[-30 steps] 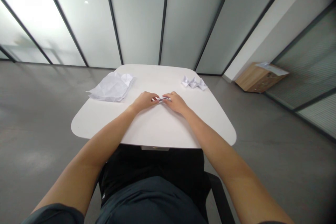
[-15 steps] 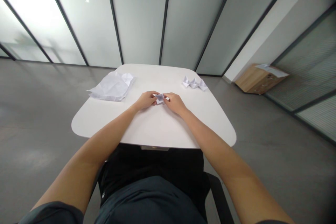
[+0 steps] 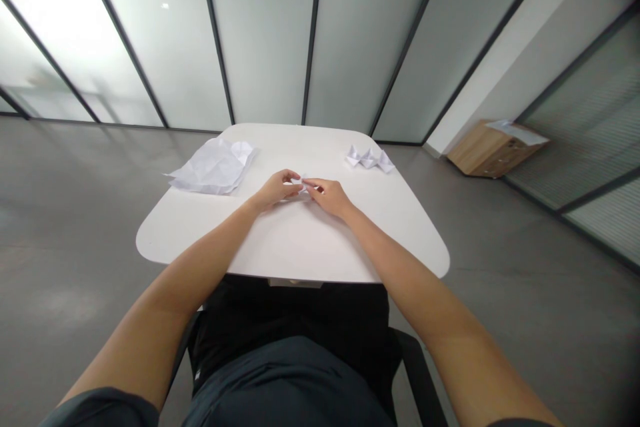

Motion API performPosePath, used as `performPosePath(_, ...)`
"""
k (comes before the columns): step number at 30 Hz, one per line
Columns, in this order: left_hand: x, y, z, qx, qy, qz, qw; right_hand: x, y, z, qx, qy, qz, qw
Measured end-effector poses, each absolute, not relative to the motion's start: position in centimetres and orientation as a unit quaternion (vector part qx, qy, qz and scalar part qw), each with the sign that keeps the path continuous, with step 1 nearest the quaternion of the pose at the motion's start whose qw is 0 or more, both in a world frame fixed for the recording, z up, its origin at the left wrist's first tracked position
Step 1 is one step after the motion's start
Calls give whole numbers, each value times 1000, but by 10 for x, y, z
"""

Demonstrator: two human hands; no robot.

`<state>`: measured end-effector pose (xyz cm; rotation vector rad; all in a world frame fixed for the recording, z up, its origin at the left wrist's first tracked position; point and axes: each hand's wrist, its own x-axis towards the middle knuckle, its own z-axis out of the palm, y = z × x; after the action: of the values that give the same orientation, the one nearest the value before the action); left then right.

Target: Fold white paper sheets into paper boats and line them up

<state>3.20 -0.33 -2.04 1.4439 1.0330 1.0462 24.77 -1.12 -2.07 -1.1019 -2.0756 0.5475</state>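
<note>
A small piece of folded white paper [image 3: 303, 187] is held between my two hands, just above the middle of the table. My left hand [image 3: 277, 189] pinches its left side between thumb and fingers. From the other side my right hand [image 3: 329, 195] grips it, the fingertips covering much of the paper. Its exact shape is mostly hidden. Three folded white paper boats [image 3: 369, 159] stand in a row toward the back right of the table.
The white table [image 3: 300, 247] has rounded corners. Creased white paper sheets [image 3: 213, 165] lie at its left edge. A wooden cabinet [image 3: 495, 149] stands on the floor at the right, near frosted glass panels [image 3: 265, 33]. A chair armrest [image 3: 417, 373] is beside me.
The folded paper has turned between my hands and shows less of its face. The right fingers have moved left over it, and the left fingers have risen slightly.
</note>
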Motion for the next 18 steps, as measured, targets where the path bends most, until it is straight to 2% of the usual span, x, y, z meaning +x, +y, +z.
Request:
performPosePath(4, 35, -6, -19, 640, 409, 439, 481, 245, -11, -23, -440, -762, 268, 393)
performPosePath(10, 40, -7, -21, 638, 371, 458, 495, 240, -7, -27, -434, -704, 324, 460)
performPosePath(18, 41, -2, -26, 649, 378, 459, 475, 243, 0, -33, -432, -699, 360, 442)
